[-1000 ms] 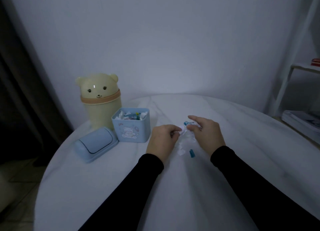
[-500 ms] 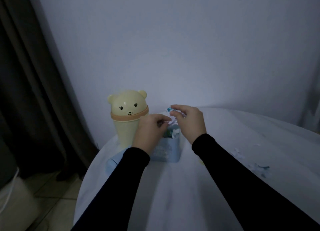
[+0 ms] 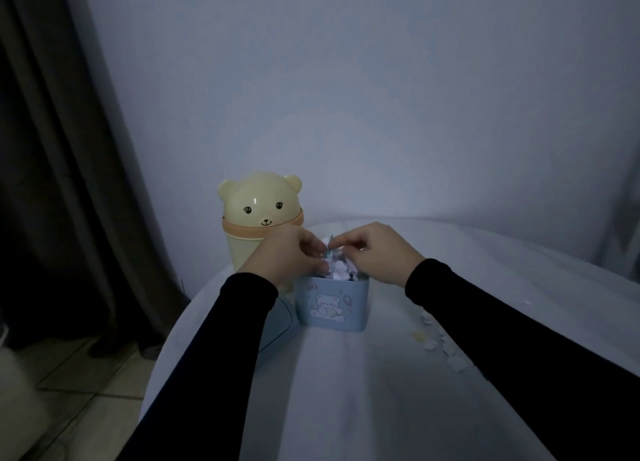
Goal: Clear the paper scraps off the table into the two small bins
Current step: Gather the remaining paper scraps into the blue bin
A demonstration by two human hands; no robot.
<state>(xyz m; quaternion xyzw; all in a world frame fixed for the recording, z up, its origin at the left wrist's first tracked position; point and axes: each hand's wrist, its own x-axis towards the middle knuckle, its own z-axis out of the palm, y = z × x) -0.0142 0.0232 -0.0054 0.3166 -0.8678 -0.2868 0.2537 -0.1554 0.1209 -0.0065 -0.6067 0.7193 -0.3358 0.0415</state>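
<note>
Scraps point(image 3: 337, 270) under both hands, in bin point(image 3: 331, 304).

Dimly lit, bluish cast, wall point(image 3: 381, 114) faintly brightened at centre, corners darkened, edges bowed by wide-angle lens, detail softened

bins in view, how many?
2. The yellow bear bin stands at the table's back left edge, lid on. The blue bin is just right and nearer, open, under both hands. None seems hidden.
</note>
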